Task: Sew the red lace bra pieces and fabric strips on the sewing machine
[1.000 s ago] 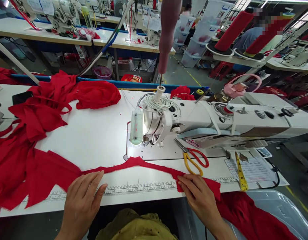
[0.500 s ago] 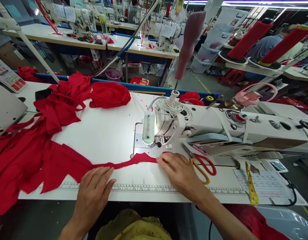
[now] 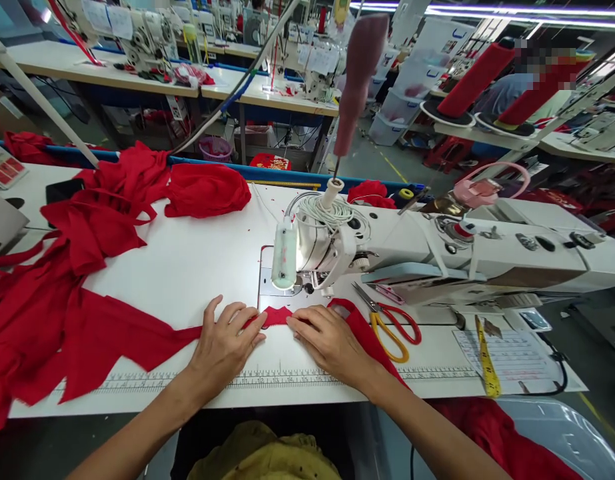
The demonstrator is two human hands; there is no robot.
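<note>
A narrow red fabric strip [image 3: 277,316] lies in front of the sewing machine's needle area. My left hand [image 3: 227,337] rests over the strip's left part, fingers spread and fingertips on the cloth. At the other side, my right hand [image 3: 330,337] has its fingers closed on the strip's edge, the thumb partly hidden. Just behind both hands stands the white sewing machine head [image 3: 322,247], its lamp lit. More of the red cloth runs left from my left hand into a large red pile [image 3: 82,280]. Another length [image 3: 364,327] passes behind my right wrist toward the table's front edge.
Scissors [image 3: 394,327] with orange and red handles lie right of my right hand, beside small pink-handled snips [image 3: 390,294]. A yellow tape measure [image 3: 488,367] crosses a written sheet [image 3: 524,363]. A printed ruler [image 3: 297,377] follows the front edge. Red thread cones [image 3: 480,77] stand at upper right.
My left hand has moved right and forward onto the strip, closer to my right hand. A red length now shows behind my right wrist. The view has shifted slightly.
</note>
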